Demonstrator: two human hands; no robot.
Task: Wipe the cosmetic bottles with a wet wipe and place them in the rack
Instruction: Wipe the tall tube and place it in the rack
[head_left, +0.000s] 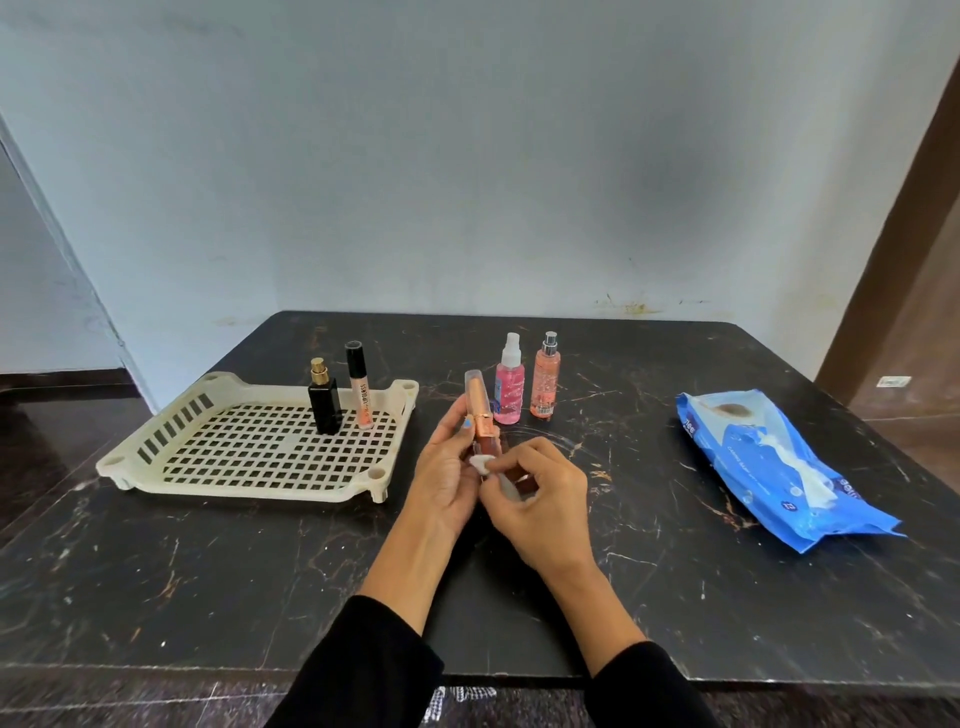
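My left hand (449, 467) grips a slim rose-gold capped cosmetic tube (479, 402), held upright above the table's middle. My right hand (540, 493) pinches a small white wet wipe (482, 463) against the tube's lower brown part. A cream plastic rack (156, 447) lies at the left; a black perfume bottle (324, 402) and a lip gloss tube (358, 387) stand in its far right corner. Just behind my hands stand a pink spray bottle (509, 382) and a peach spray bottle (546, 376).
A blue wet-wipe pack (769, 467) lies at the right of the dark marble table (208, 571), with a wipe sticking out of its opening. A pale wall runs behind the table. A brown door frame stands at the far right.
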